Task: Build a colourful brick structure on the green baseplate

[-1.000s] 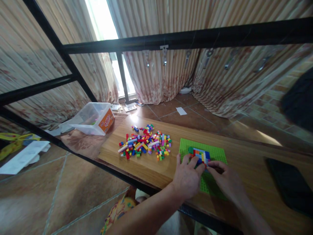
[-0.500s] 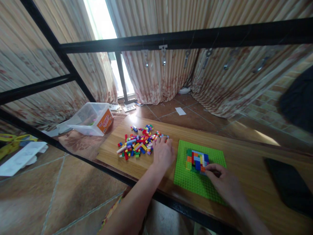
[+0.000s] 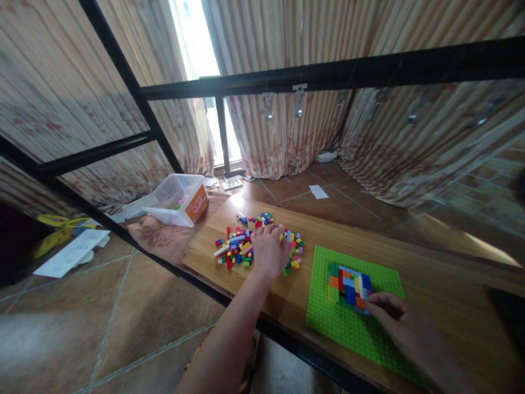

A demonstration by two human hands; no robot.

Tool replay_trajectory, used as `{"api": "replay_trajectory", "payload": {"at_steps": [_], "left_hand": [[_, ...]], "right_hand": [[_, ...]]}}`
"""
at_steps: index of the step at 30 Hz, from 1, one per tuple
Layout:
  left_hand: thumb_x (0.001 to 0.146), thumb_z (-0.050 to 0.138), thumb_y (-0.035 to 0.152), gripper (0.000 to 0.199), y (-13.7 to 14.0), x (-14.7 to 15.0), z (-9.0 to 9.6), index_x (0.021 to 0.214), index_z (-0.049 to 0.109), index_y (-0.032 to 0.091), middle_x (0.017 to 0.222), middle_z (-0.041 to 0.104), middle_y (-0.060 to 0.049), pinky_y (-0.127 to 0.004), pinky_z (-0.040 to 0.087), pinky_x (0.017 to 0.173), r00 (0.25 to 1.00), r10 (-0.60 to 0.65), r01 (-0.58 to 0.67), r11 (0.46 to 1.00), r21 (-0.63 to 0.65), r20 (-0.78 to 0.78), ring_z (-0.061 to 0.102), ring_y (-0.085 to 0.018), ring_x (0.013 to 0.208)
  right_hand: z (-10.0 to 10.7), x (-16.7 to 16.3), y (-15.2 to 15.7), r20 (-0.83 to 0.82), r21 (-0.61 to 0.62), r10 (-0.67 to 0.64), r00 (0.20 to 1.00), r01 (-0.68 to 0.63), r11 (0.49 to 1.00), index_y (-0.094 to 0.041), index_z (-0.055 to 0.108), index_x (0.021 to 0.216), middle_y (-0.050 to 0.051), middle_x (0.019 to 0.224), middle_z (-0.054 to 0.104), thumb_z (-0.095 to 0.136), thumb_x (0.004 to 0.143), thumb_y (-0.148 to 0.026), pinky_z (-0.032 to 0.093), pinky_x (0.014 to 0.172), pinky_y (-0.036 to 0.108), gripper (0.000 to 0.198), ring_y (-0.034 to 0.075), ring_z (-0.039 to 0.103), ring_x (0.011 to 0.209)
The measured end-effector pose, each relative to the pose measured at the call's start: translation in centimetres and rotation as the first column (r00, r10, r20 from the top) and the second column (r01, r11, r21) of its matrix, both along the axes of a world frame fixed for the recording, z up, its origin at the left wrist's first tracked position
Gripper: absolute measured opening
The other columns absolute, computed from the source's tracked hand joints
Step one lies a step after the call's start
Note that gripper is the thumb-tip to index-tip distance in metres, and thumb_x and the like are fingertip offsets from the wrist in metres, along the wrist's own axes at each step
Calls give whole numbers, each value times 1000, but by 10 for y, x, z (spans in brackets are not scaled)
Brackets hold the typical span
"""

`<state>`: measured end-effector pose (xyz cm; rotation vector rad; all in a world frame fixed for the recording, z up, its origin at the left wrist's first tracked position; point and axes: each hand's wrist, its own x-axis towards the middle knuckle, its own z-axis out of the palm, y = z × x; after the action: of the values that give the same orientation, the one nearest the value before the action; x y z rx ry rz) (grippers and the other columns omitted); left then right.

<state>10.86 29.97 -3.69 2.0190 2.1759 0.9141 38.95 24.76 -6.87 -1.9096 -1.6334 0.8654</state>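
Note:
My left hand (image 3: 270, 250) reaches palm down over a loose pile of small coloured building bricks (image 3: 246, 247), covering its middle. Its fingers are bent and somewhat apart, with the tips partly hidden among the bricks. Right of the pile lies a green studded baseplate (image 3: 328, 325). On it stands a low, roughly rectangular build (image 3: 350, 294) of blue, orange, green, red and white bricks. At the build's near right corner, my right hand (image 3: 400, 317) pinches thumb and forefinger together, apparently on a small brick that the fingertips mostly cover.
The wooden tabletop (image 3: 283, 298) has a dark front edge. Beyond its left end sits a clear plastic bin (image 3: 170, 216) with an orange label. A dark flat object (image 3: 506, 317) lies at the right. Black metal bars (image 3: 246, 83) cross ahead, with clips hanging below.
The view has swung left, so everything sits further right in it. My left hand has moved left from the pile's right side to its middle. My right hand remains at the build's corner.

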Motion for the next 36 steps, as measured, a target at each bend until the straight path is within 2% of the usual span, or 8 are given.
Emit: {"api": "replay_trajectory", "payload": {"at_steps": [5, 9, 14, 23, 27, 36], "left_hand": [[85, 53, 19, 28, 10, -50, 6, 106, 70, 21, 113, 70, -6, -36, 40, 97, 978, 197, -197, 980, -8, 66, 58, -23, 108], [88, 51, 29, 31, 18, -66, 6, 112, 69, 20, 113, 69, -10, -37, 41, 94, 962, 274, -274, 959, -70, -6, 59, -26, 107], [90, 49, 33, 34, 28, -60, 2, 118, 66, 21, 112, 70, -11, -41, 40, 94, 961, 247, -263, 956, -129, -127, 56, -28, 113], [91, 45, 33, 36, 39, -58, -3, 121, 65, 29, 114, 70, -9, -41, 42, 90, 965, 188, -231, 940, -252, -182, 58, -30, 110], [90, 46, 32, 36, 39, -59, 0, 119, 66, 31, 112, 71, -8, -40, 42, 88, 964, 174, -228, 930, -289, -200, 60, -29, 107], [84, 44, 19, 41, 30, -66, 11, 116, 69, 25, 104, 72, -14, -45, 43, 88, 959, 166, -233, 922, -308, -230, 63, -34, 104]], "right_hand": [[-3, 4, 7, 34, 27, -46, 998, 45, 999, -25, 73, 74, 5, 75, 75, 60, 62, -63, 50, 64, 38, 42, 28, 68, 69], [-7, 5, 12, 45, 65, -56, 997, 53, 996, -25, 72, 75, 6, 73, 74, 60, 66, -63, 49, 62, 39, 41, 29, 68, 67], [-7, 1, 13, 60, 109, -38, 998, 31, 994, -23, 71, 78, 5, 76, 74, 58, 73, -57, 49, 64, 37, 37, 27, 69, 70], [10, -12, 8, 16, 113, -29, 999, 27, 993, -20, 68, 78, 5, 75, 72, 54, 78, -48, 47, 68, 34, 30, 22, 66, 71], [10, -12, 6, 18, 131, -29, 999, 26, 991, -20, 68, 76, 4, 73, 71, 53, 79, -46, 45, 66, 33, 30, 20, 64, 67], [12, -14, 6, 29, 139, -42, 999, 38, 990, -21, 68, 77, 3, 73, 71, 53, 79, -44, 44, 66, 32, 28, 20, 64, 68]]}}
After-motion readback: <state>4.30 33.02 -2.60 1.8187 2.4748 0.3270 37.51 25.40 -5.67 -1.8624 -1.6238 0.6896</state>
